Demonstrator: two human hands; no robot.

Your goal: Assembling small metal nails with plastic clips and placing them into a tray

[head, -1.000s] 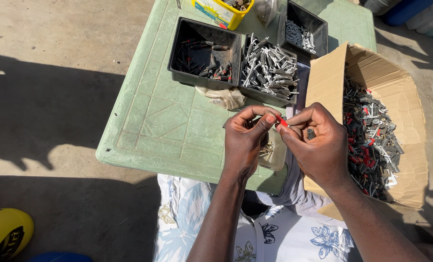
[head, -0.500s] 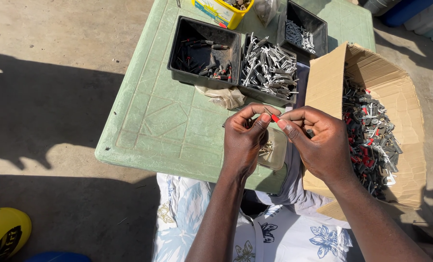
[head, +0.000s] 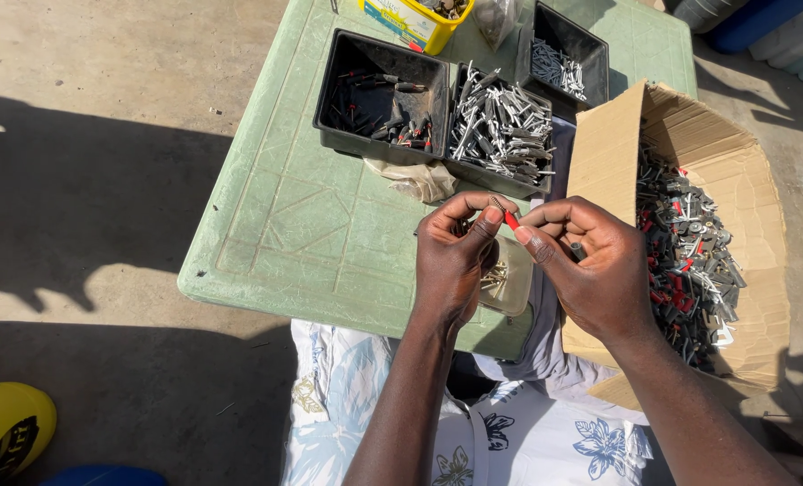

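The person sits at a green plastic table [head: 275,243] in hard sunlight, both hands raised just above its near edge. The left hand [head: 451,261] and the right hand [head: 590,270] meet at the fingertips over a small red piece [head: 510,219], which a second ago sat slightly lower between them and has now come up a little, its red end poking out more clearly between the left thumb and the right forefinger. Both grips are narrow, pinched on that piece from either side; the right hand also seems to keep a small dark part tucked against its palm, though I cannot tell what it is. The hands have barely shifted otherwise, so the fiddling with this one piece looks to be in mid-course, not finished. Just below the left hand a small clear container [head: 507,286] with metal bits stands at the table's edge. Further off are a black tray [head: 347,99] holding a few dark and red pieces, another black tray heaped with silvery metal parts [head: 500,126], and a third tray [head: 590,49] behind. To the right, an open cardboard box [head: 743,180] lies full of mixed red, black and metal pieces. A crumpled bag [head: 415,177] lies near the trays.
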